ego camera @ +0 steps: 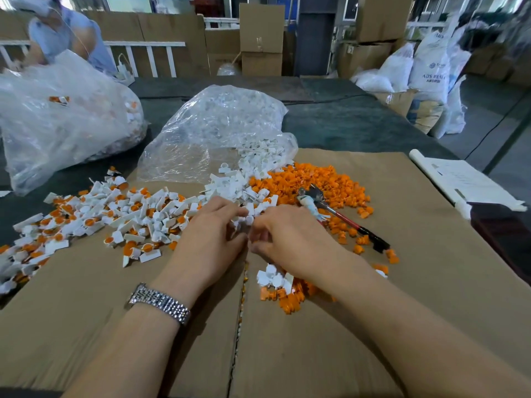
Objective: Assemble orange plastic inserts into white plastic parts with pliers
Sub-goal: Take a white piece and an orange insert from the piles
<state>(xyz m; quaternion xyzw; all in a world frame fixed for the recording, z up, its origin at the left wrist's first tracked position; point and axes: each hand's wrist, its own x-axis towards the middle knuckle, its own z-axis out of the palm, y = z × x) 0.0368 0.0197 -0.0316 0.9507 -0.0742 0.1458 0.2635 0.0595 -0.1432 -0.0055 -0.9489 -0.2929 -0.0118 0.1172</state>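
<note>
Currently both hands meet at the near edge of the white parts (247, 193) pile on the cardboard-covered table (431, 254): left hand (212, 234) w/ fingers (230, 209) loosely curled over white pieces, right hand (287, 242) fingers curled inward at the same spot; what each grips can't be told. Orange inserts (330, 179) lie heaped just right of the white pile, pliers (342, 215) resting on them, untouched. Assembled pcs (115, 216) spread at left, near the clear bag (218, 130).

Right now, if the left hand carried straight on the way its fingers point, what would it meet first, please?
Probably the loose white parts just beyond the left hand; its fingertips already seem to touch them, though depth is unclear.
</note>
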